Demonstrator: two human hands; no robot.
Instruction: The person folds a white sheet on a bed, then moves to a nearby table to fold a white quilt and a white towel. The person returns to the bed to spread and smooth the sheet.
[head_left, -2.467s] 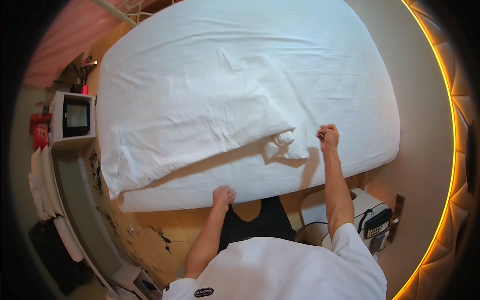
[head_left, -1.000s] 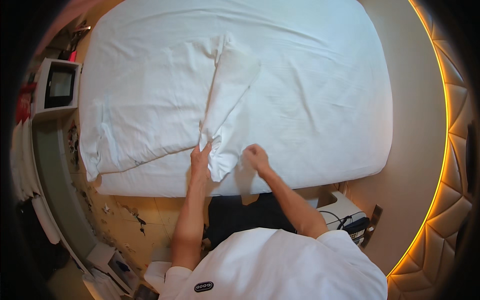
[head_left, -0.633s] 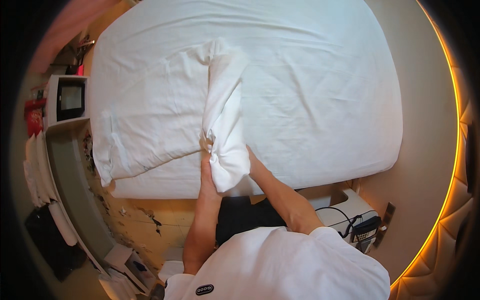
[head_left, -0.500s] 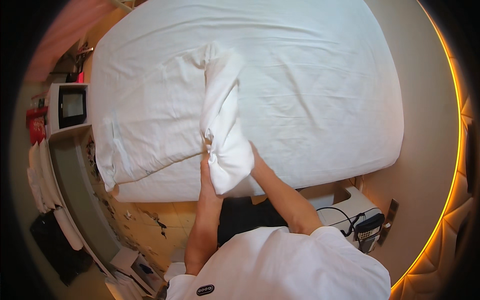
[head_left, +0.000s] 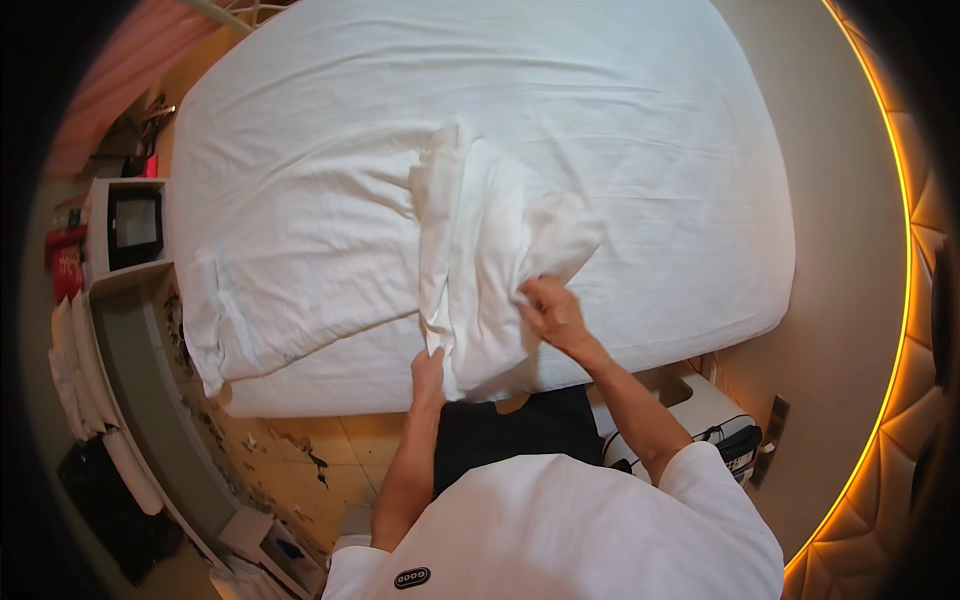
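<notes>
Across the left half of the bed [head_left: 680, 180] lies a white bed cover [head_left: 310, 250], its right end gathered into thick, uneven folds near the middle. At the near end of those folds, my left hand [head_left: 428, 375] is closed on the cover's edge. My right hand [head_left: 553, 312] pinches the loose fabric further right. Between the two hands the cloth spreads out, and a flap beyond my right hand is lifted and smeared by motion. Under the cover, the fitted white sheet shows slight wrinkles.
To the right, a white bedside table [head_left: 690, 410] carries a black telephone [head_left: 740, 450] with a cord, close to the wall. A white cabinet with a dark-framed opening [head_left: 135, 228] stands at the left. Tiled floor [head_left: 350, 445] shows along the bed's near side.
The twisted roll of cover has been loosened and spread toward the right. My right hand has moved right and slightly up with the fabric; my left hand has shifted a little nearer to me.
</notes>
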